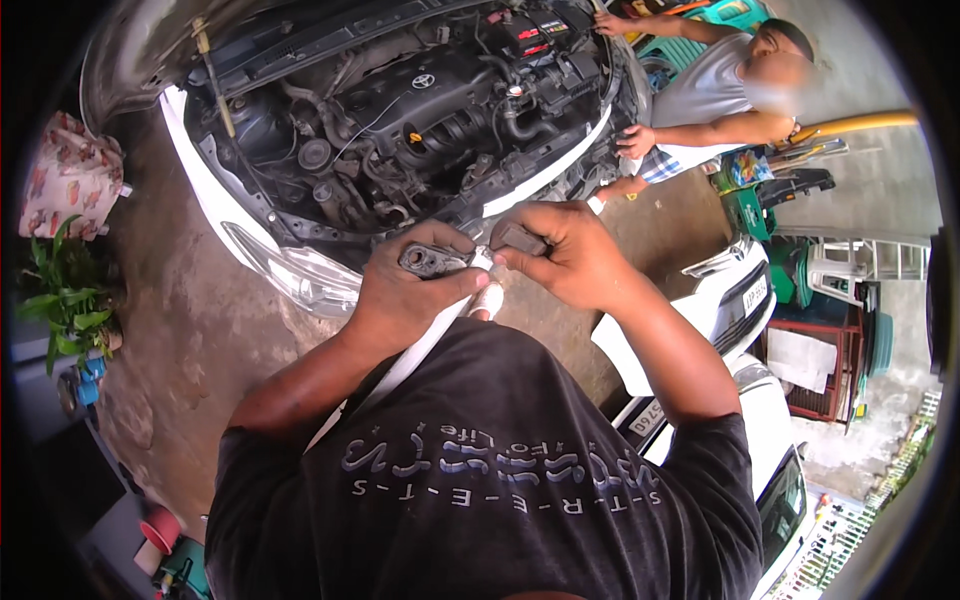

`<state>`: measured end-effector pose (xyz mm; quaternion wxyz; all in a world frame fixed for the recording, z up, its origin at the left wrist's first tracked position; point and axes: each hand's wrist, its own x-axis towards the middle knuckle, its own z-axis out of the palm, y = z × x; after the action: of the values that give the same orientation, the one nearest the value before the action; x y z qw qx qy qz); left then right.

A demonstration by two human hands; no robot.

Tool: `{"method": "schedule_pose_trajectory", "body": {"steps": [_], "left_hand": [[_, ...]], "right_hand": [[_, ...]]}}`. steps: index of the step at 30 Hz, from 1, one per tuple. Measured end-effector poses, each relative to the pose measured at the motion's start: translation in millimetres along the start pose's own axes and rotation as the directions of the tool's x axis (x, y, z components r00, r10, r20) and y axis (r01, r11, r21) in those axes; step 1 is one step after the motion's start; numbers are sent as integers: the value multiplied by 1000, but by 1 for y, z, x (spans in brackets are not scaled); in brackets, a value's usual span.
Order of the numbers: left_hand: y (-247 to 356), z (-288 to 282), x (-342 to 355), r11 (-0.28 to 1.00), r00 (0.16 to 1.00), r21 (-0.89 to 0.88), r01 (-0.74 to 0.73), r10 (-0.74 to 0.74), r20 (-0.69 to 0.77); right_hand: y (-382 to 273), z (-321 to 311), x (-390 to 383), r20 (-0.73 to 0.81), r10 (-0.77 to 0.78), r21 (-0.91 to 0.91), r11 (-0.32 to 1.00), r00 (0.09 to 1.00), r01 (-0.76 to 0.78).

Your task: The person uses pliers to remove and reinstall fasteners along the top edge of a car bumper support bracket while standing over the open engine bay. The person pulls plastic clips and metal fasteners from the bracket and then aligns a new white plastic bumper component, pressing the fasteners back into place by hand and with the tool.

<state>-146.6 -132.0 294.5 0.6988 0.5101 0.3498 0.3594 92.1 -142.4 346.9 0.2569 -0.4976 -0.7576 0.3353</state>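
In front of my chest, my left hand [405,290] is closed around a grimy dark metal part with a round hole [420,260]. Close beside it, my right hand [570,250] pinches a small dark rectangular block [520,240] between thumb and fingers. My fingertips nearly meet, and a small pale piece [485,257] shows between them; its kind is unclear. Just beyond my hands lies the open engine bay of a white car, with a black engine cover [425,90] and a yellow-orange dipstick handle [414,137].
A white headlight [310,280] and the car's front edge are close ahead. At the far right another person [710,90] leans on the car with both hands. A detached white bumper [690,310] lies to my right. A potted plant [75,300] stands at the left.
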Motion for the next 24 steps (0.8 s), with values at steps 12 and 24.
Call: {"method": "schedule_pose_trajectory", "body": {"steps": [12, 24], "left_hand": [[-12, -5, 4, 990, 995, -101, 101, -99, 23], [-4, 2, -1, 976, 987, -146, 162, -161, 21]], "right_hand": [[-16, -18, 27, 134, -73, -99, 991, 988, 86], [-33, -16, 37, 308, 82, -274, 962, 948, 6]]}}
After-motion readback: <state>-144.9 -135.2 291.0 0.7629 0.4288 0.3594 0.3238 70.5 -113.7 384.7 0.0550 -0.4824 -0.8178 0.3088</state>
